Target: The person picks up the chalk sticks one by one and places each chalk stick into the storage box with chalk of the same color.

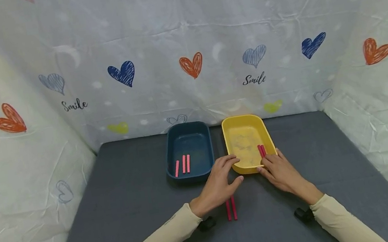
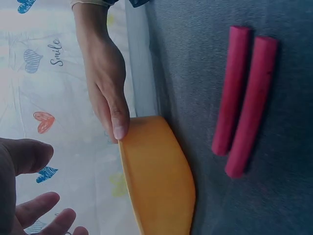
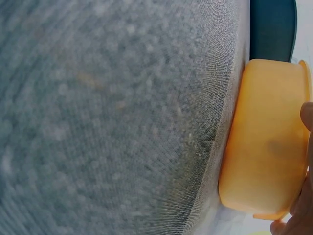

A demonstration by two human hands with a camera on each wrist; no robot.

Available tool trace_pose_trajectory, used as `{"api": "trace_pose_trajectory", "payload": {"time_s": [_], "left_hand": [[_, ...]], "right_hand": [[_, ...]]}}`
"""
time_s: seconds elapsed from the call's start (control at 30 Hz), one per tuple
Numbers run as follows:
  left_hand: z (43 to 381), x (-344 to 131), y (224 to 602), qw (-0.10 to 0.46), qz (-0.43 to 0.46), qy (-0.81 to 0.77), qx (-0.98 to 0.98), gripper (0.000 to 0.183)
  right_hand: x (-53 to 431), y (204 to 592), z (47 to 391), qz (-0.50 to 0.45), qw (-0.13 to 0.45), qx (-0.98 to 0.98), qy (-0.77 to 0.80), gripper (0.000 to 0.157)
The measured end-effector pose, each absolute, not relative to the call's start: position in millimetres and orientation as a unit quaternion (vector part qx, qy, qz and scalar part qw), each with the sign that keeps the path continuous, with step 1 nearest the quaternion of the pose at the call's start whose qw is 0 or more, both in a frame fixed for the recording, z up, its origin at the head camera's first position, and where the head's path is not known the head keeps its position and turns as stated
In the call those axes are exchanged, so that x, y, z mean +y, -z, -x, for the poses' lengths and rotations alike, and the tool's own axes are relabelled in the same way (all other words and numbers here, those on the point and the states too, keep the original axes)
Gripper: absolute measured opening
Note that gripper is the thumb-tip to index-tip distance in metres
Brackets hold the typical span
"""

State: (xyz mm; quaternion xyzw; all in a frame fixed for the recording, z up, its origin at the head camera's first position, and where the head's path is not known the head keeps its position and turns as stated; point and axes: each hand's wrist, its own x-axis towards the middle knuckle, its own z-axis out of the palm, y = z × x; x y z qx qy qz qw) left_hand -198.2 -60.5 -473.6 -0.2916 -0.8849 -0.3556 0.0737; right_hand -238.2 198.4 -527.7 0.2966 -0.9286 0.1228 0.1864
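**Manual work at the yellow tray (image 1: 243,141)**

The yellow tray, the landmark here, stands on a grey tabletop (image 1: 136,212). The right hand (image 1: 281,170) is at its near right corner, fingers bent over the rim; whether they grip the two red sticks (image 1: 260,151) just inside that corner cannot be told. The left hand (image 1: 217,184) is at the tray's near left corner, fingers open and extended, thumb apart, holding nothing. Two loose red sticks (image 2: 250,107) lie side by side in front of the tray, partly beneath the left hand in the head view. Left of the tray, a dark blue tray (image 1: 198,141) contains three pink sticks (image 1: 184,164). Behind the tray hangs a heart-printed sheet (image 1: 218,30).
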Motion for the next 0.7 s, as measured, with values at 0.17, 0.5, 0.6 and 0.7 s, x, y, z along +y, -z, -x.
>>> {"api": "trace_pose_trajectory", "payload": {"time_s": [0.17,0.5,0.6,0.7], "left_hand": [[193,-68,476,0.062,0.279,0.356,-0.890,0.049],[184,-80,487,0.056,0.294,0.341,-0.891,0.055],[181,-84,489,0.048,0.288,0.339,-0.894,0.055],[178,-88,492,0.038,0.285,0.334,-0.898,0.055]], "right_hand": [[198,526,237,-0.291,0.181,-0.931,-0.124,0.020],[199,527,237,-0.293,0.182,-0.930,-0.128,0.020],[198,526,237,-0.293,0.179,-0.930,-0.132,0.020],[198,526,238,-0.294,0.176,-0.930,-0.135,0.020]]}}
